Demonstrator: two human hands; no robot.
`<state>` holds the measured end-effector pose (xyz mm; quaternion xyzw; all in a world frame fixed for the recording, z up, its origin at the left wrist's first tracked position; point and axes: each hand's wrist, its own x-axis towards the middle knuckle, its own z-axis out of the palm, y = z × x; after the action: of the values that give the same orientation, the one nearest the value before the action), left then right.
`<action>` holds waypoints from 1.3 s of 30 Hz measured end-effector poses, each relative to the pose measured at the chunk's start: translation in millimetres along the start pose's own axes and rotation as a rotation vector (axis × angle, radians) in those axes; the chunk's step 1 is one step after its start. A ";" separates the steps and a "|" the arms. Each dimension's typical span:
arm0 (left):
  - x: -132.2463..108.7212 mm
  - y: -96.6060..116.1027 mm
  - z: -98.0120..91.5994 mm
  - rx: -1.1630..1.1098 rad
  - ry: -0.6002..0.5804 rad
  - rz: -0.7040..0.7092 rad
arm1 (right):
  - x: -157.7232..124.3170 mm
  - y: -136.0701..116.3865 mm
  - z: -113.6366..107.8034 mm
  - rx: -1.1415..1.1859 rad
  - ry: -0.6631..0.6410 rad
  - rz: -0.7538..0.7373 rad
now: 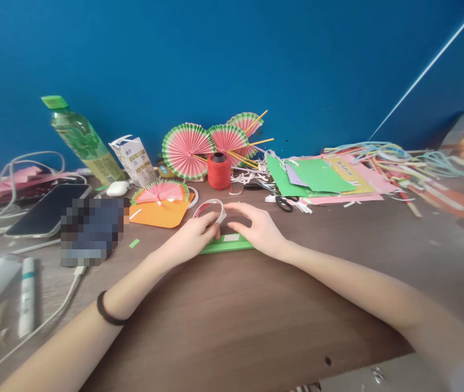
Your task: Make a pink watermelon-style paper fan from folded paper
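Note:
My left hand (pixel 193 238) is closed around the lower edge of a roll of tape (pixel 210 202), which stands up on its edge. Just to its right, my right hand (pixel 262 230) has its thumb and index finger apart, the fingertips close to the roll. Whether they touch it I cannot tell. Under both hands lies a green paper strip (pixel 232 246), folded narrow, with a small white piece (pixel 232 237) on its top. The hands cover the strip's two ends.
Behind the hands stand a red thread spool (pixel 219 171) and pleated watermelon-coloured paper fans (pixel 189 151). Scissors (pixel 284 204) lie beside green paper sheets (pixel 317 177). Leftward are an orange card (pixel 162 213), a green bottle (pixel 82 139), a carton (pixel 134 160), phones (pixel 50 209), cables and a marker (pixel 27 299).

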<state>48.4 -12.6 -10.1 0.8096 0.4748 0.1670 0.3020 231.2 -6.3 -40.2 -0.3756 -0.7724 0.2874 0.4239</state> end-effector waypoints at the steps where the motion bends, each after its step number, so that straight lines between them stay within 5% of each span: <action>1: 0.1 -0.1 0.1 0.000 -0.003 0.001 | 0.0 -0.4 0.0 -0.028 0.000 -0.021; 15: -1.0 1.1 3.2 -0.027 -0.025 0.065 | -5.0 -6.3 0.9 -0.177 0.014 0.025; 26: -1.8 -1.3 -1.3 -0.025 0.058 -0.003 | -4.9 -3.6 -9.2 -0.115 -0.129 0.025; 34: 8.7 -20.9 -1.2 0.383 0.114 0.029 | 9.8 4.7 -13.8 0.212 -0.100 0.165; 39: 8.0 -23.6 -2.1 0.619 0.264 0.013 | 19.9 9.6 -26.3 0.051 -0.046 0.238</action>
<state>35.4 3.7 -23.9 0.8375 0.5326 0.1201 -0.0234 250.2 18.7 -26.2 -0.4468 -0.7244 0.3640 0.3783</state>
